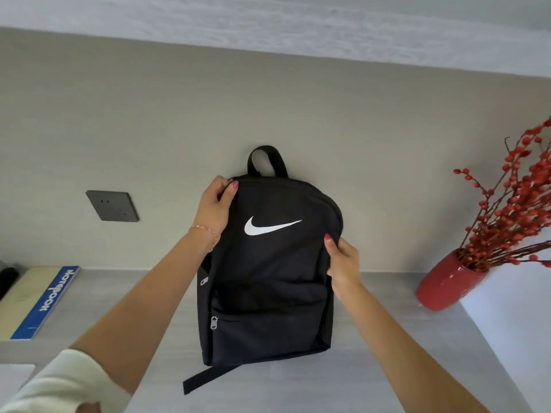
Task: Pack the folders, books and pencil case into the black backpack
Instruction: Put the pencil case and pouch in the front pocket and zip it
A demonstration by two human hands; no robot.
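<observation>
Here, in the head view, the black backpack stands upright on the grey table, its back near the beige wall, white swoosh facing the camera. The left hand grips the bag's upper left corner, thumb and fingers pinching the fabric by the top zip. The right hand clamps the bag's right edge at mid height, thumb on the front panel. A blue-spined notebook lies flat at far left, well apart from the bag. A red vase of red berry branches stands at right.
</observation>
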